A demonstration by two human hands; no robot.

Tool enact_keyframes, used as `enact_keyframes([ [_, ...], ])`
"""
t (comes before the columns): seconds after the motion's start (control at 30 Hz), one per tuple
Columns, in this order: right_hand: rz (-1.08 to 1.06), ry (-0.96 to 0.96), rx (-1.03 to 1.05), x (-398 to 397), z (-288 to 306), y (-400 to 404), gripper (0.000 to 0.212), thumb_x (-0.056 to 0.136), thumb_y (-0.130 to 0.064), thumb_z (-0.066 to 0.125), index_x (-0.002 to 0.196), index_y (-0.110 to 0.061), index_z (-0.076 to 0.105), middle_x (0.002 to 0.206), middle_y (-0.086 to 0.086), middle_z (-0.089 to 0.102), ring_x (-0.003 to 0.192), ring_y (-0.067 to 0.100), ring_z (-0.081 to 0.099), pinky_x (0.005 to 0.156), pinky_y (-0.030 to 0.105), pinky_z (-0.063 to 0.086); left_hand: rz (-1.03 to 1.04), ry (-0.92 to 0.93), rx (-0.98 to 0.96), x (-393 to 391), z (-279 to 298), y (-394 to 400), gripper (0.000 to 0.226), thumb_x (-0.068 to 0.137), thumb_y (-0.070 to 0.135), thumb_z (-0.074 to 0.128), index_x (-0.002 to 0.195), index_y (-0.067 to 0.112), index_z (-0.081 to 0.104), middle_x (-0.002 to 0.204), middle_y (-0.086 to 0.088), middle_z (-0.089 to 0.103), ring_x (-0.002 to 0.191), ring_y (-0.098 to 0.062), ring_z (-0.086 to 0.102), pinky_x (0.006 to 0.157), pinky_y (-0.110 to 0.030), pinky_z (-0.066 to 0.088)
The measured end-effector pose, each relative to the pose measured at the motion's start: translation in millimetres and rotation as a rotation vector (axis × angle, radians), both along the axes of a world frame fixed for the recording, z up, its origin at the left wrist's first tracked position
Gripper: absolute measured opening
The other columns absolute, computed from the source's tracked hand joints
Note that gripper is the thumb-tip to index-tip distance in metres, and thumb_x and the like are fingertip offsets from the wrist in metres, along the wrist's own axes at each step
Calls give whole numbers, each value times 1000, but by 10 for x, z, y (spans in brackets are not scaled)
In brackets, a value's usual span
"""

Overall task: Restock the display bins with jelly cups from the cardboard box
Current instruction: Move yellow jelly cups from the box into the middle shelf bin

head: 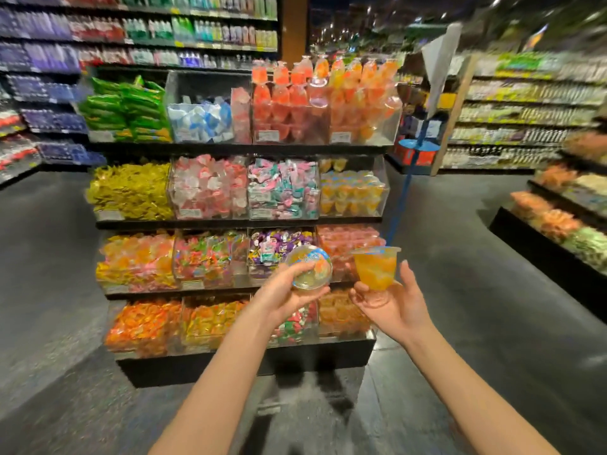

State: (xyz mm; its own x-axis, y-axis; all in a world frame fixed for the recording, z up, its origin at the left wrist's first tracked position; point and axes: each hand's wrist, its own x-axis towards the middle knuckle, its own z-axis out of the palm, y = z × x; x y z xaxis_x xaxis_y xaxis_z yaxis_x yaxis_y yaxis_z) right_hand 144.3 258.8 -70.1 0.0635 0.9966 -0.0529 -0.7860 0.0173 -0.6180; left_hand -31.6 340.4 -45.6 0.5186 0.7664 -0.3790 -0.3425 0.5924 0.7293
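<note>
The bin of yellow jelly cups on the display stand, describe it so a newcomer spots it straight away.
Face the tiered display stand. On its second shelf from the top, take the far right clear bin of yellow jelly cups. Its neighbours hold loose wrapped sweets; only it has upright yellow cups, and it is part empty.

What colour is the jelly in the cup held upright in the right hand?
Orange-yellow, in the jelly cup held by the right hand; head view.

A supermarket aisle under scattered ceiling lights point(368, 14); dark grey polished floor point(460, 290); a black tiered stand point(243, 362) of clear sweet-filled containers at centre; tall shelving point(138, 31) of bottles behind on the left; stocked shelves point(525, 113) on the right; a wooden pillar point(294, 27) beyond.
</note>
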Motion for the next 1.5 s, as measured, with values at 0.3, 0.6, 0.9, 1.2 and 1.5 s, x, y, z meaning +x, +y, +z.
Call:
enact_keyframes([
  [0.3, -161, -625, 55, 1105, -170, 1210, 88, 37, -23, 92, 116, -11, 55, 99, 0, 72, 91, 12, 67, 78, 23, 53, 7, 137, 188, 1265, -118, 1314, 24, 92, 27, 58, 106, 9, 62, 78, -7, 71, 60, -19, 69, 53, -30, 58],
  [0.6, -271, -826, -66, 2242, -185, 2575, 75, 45, -26, 83, 113, -11, 56, 101, -1, 71, 92, 8, 67, 76, 23, 52, 57, 190, 247, 2347, -159, 2715, 21, 93, 31, 58, 109, 18, 59, 90, -4, 69, 76, -20, 67, 68, -33, 57],
  [0.9, -146, -550, -138, 3149, -263, 3742, 55, 85, -24, 69, 131, 1, 50, 119, 11, 64, 106, 13, 65, 94, 33, 51, -23, 289, 258, 3172, -287, 3767, 20, 80, 26, 74, 99, 23, 68, 96, 4, 71, 93, -13, 68, 54, -19, 38],
  [1.2, -133, -782, -127, 3905, -337, 4988, 67, 55, -17, 85, 114, 4, 62, 112, 22, 67, 102, 36, 65, 89, 50, 52, 4, 428, 328, 4000, -628, 4798, 31, 64, 18, 86, 89, 14, 69, 84, -4, 69, 72, -15, 61, 45, -17, 36],
  [1.5, -120, -891, -22, 4327, -471, 5737, 34, 74, 17, 67, 100, -5, 66, 84, 2, 73, 78, 12, 70, 72, 25, 56, 319, 417, 516, 4291, -1052, 5363, 26, 72, 7, 80, 90, 22, 68, 78, 15, 73, 76, 4, 67, 67, -10, 49],
])
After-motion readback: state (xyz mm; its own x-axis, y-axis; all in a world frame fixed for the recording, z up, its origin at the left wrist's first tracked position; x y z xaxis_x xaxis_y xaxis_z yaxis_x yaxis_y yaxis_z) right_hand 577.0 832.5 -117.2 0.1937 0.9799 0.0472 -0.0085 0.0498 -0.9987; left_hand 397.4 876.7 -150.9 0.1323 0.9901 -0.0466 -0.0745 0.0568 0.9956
